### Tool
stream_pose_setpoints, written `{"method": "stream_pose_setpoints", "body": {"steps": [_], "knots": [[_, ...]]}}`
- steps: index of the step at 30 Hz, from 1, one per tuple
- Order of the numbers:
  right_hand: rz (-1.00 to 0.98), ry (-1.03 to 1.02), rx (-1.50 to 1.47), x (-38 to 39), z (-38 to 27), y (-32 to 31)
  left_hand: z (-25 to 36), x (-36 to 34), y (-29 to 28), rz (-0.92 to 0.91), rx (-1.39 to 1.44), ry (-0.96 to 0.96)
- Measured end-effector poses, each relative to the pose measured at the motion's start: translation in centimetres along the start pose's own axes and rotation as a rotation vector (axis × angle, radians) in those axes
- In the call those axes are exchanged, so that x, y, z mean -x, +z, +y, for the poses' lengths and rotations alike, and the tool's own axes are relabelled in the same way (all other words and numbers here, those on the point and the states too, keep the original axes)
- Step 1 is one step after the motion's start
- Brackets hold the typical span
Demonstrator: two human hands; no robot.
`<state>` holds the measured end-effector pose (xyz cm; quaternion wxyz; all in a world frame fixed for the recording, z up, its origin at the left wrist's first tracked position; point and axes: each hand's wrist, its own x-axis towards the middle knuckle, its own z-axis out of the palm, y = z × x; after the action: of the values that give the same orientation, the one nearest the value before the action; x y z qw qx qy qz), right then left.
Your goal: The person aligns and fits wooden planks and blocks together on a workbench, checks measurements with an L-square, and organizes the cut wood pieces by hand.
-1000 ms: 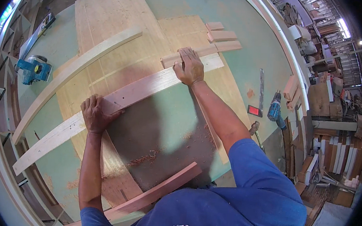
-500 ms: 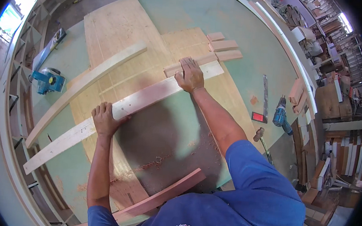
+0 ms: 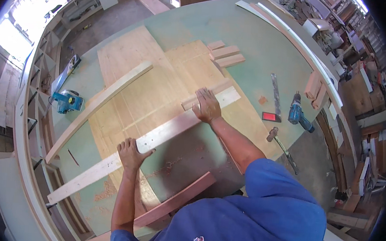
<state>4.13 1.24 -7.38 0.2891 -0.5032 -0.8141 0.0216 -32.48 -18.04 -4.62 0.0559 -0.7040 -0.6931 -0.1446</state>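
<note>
Pale long board (image 3: pixel 155 138) lies slantwise across the plywood sheet (image 3: pixel 155 86) on the green table (image 3: pixel 258 44), as it did a second ago; left hand (image 3: pixel 131 153) now curls, seemingly gripping, over its middle; right hand (image 3: pixel 207 105) presses flat, fingers spread, near its far end; blue drill (image 3: pixel 298 113) rests well right.

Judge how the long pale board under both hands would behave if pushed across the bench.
The long pale board looks stiff and lies flat, so it would probably slide, not roll. With the left hand and right hand far apart, uneven pushing would likely swing it.
</note>
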Motion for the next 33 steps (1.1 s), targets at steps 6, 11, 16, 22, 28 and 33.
{"method": "stream_pose_setpoints", "body": {"steps": [6,11,16,22,28,33], "knots": [[-0.145,0.029,0.015,4.1,0.7,-5.8,4.6,4.3,-3.1,-0.159,-0.004,-0.083],[-0.434,-0.211,-0.022,1.3,4.6,-6.8,5.8,4.4,-4.1,-0.352,-0.001,-0.273],[-0.407,-0.421,0.011,-0.6,7.1,-7.6,6.7,2.9,-2.6,-0.533,-0.172,-0.325],[-0.002,-0.028,-0.636,-0.7,8.5,-20.2,6.6,4.1,-1.6,-0.511,0.071,-0.508],[0.276,0.925,-0.738,5.9,27.2,-34.9,5.2,4.0,-0.4,-0.514,0.097,-0.479],[0.655,1.306,-0.475,17.6,53.0,-41.2,4.9,1.4,0.6,-0.656,0.149,-0.530]]}}
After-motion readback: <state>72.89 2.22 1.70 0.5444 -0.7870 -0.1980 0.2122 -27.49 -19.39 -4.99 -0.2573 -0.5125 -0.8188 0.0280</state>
